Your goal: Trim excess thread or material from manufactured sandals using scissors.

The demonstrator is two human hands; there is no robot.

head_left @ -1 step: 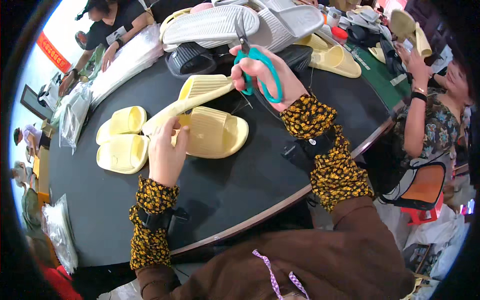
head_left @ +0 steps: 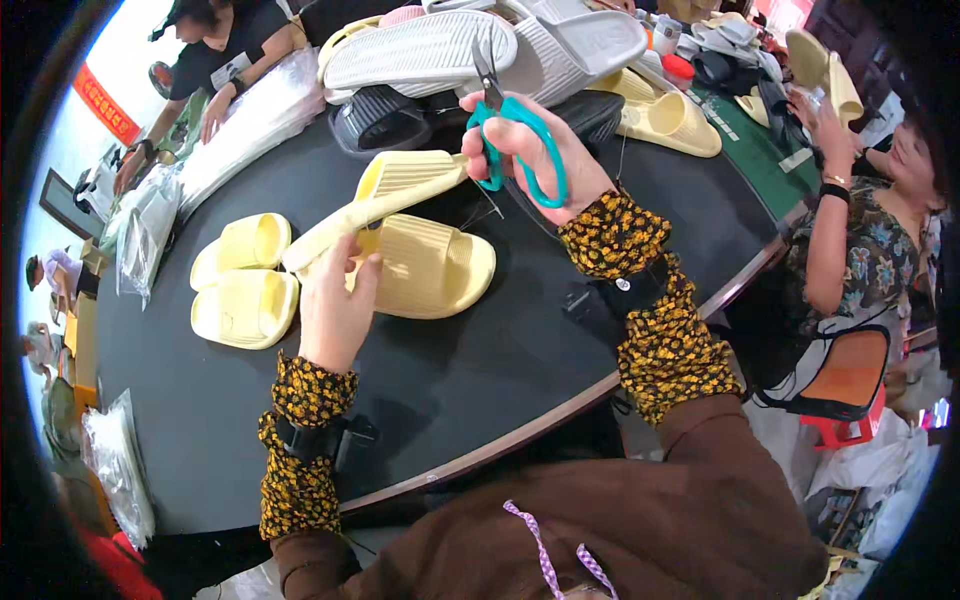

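A pale yellow slide slipper is tilted up on its edge between my hands. My left hand has its fingers curled at the slipper's lower edge, thumb toward me. My right hand holds scissors with teal handles, blades pointing up and away. The fingertips of that hand also meet the slipper's raised far end. Under the tilted slipper, a larger yellow slipper lies flat. To the left sits a smaller yellow pair, one slipper nearer me and the other behind it.
Grey-white slippers are heaped at the far side of the black table, with a black slipper and yellow ones beside them. Plastic bags lie far left, another bundle near left. One person works across, another sits at right.
My left fingers have shifted slightly against the tilted slipper. The scissors and the slippers look almost the same as before.
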